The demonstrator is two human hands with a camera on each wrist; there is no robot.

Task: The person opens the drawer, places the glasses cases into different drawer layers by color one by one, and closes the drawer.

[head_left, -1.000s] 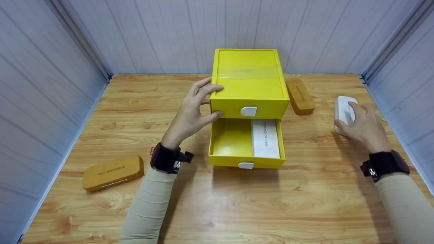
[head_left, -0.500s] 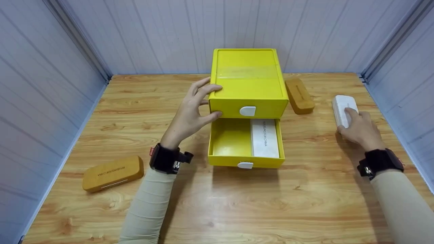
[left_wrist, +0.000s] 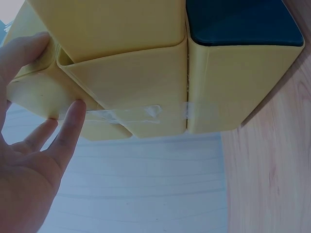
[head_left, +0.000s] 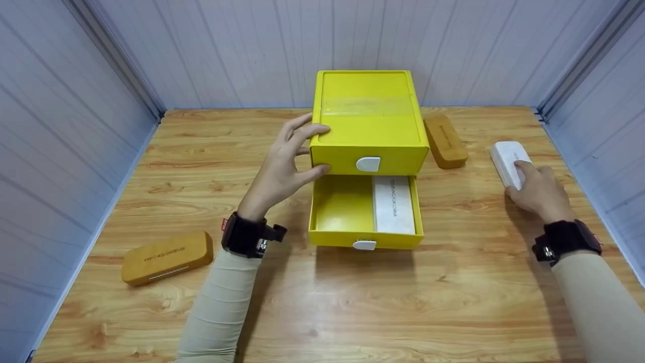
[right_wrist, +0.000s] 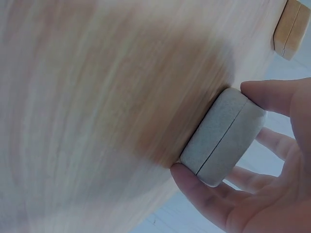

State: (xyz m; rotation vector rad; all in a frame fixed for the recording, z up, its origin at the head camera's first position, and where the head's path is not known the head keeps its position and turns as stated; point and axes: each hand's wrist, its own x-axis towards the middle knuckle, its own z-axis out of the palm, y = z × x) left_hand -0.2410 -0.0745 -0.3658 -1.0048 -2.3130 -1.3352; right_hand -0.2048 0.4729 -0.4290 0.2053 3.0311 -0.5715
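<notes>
A white case point(head_left: 506, 159) lies at the right side of the worktop point(head_left: 378, 302), its long side pointing away from the person. The grip of the right hand point(head_left: 543, 191) is clamped on its near end, thumb on one side and fingertips on the other; the right wrist view shows a seam across that end. To the left and slightly farther back, an orange-brown case point(head_left: 446, 143) lies just beside a yellow drawer unit point(head_left: 373, 132). The left hand's point(head_left: 277, 169) grip is closed around the unit's left front corner, with the thumb on the front and fingers on the top and side. The upper drawer point(head_left: 337, 159) is in; the lower drawer point(head_left: 345, 209) is pulled out, holding a second white case point(head_left: 394, 206) along its right wall. At the left, well apart, another orange-brown case point(head_left: 169, 257) lies near the left sleeve point(head_left: 221, 302). Pale panelled walls point(head_left: 242, 50) surround the worktop.
</notes>
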